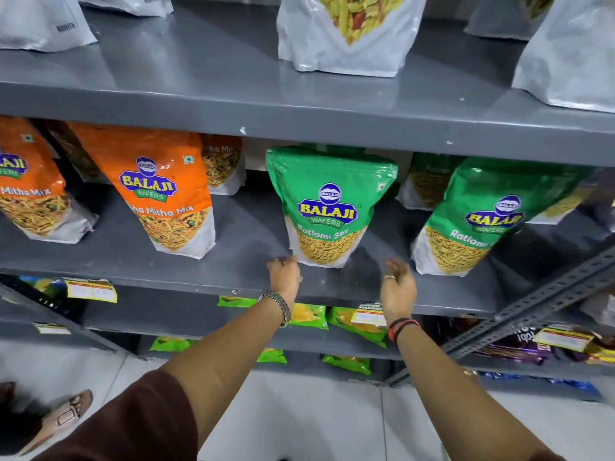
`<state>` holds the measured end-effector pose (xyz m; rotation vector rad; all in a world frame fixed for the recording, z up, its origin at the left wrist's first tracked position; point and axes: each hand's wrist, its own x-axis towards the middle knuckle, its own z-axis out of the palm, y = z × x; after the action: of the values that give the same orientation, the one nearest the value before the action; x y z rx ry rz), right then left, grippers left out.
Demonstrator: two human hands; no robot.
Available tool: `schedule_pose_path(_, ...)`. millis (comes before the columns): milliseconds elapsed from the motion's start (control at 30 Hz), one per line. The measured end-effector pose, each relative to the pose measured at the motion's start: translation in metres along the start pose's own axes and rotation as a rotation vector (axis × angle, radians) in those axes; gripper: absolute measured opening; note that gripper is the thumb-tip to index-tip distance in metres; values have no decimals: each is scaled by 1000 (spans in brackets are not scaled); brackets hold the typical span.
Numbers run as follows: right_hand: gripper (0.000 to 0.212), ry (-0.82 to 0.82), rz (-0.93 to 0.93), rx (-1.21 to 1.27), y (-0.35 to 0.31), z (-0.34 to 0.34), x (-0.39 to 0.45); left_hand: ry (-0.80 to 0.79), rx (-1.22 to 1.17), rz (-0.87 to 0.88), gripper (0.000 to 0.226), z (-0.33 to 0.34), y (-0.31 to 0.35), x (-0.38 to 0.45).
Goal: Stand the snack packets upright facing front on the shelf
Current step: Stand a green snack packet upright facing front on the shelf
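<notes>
A green Ratlami Sev packet (327, 207) stands upright, front facing me, in the middle of the grey shelf (239, 247). My left hand (284, 274) is at the packet's lower left corner, fingers loosely curled and close to or touching its base. My right hand (397, 284) hovers just right of the packet, fingers apart, holding nothing. A second green packet (479, 221) stands to the right, leaning slightly. Two orange Mitha Mix packets (159, 194) (30, 191) stand on the left. More packets sit behind, partly hidden.
White pouches (346, 31) stand on the shelf above. Small green and yellow packets (352, 322) and price labels (91, 290) fill the lower shelves. A slotted metal upright (532, 304) crosses at the right. A sandalled foot (56, 417) is on the floor at bottom left.
</notes>
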<state>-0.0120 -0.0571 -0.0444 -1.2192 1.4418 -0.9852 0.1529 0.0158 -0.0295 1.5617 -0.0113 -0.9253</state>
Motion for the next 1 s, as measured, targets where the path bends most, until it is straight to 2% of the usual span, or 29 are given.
schedule_pose_path(67, 44, 144, -53, -4, 7, -30, 3, -71, -16, -107, 19, 13, -9, -12)
schedule_pose_path(133, 39, 265, -71, 12, 9, -63, 17, -210, 54, -191, 23, 32, -15, -28)
schedule_pose_path(200, 33, 307, -66, 35, 5, -88, 38, -339, 157, -183, 13, 55, -22, -38)
schedule_pose_path(267, 36, 305, -43, 60, -1, -113, 62, -432, 227, -132, 30, 87, -27, -49)
schedule_pose_path(367, 47, 231, -11, 71, -6, -139, 98, -475, 216, -84, 29, 139, -28, -65)
schedule_pose_path(467, 54, 93, 127, 138, -8, -150, 124, -475, 179, -59, 39, 182, -32, -74)
schedule_pose_path(500, 57, 35, 162, 176, -8, -152, 131, -480, 169, -55, 37, 193, -36, -75)
schedule_pose_path(567, 60, -58, 203, 196, -9, -153, 137, -509, 176, -55, 20, 205, -40, -75)
schedule_pose_path(633, 63, -123, 235, 177, -9, -153, 139, -513, 172, -51, 19, 210, -43, -76)
schedule_pose_path(767, 62, -154, 282, 250, -5, -154, 136, -474, 161, -29, 45, 207, -50, -74)
schedule_pose_path(867, 58, -119, 315, 336, -2, -157, 133, -479, 141, -51, 45, 207, -50, -76)
schedule_pose_path(1000, 61, -203, 256, 214, -2, -163, 124, -478, 163, -60, 49, 204, -54, -77)
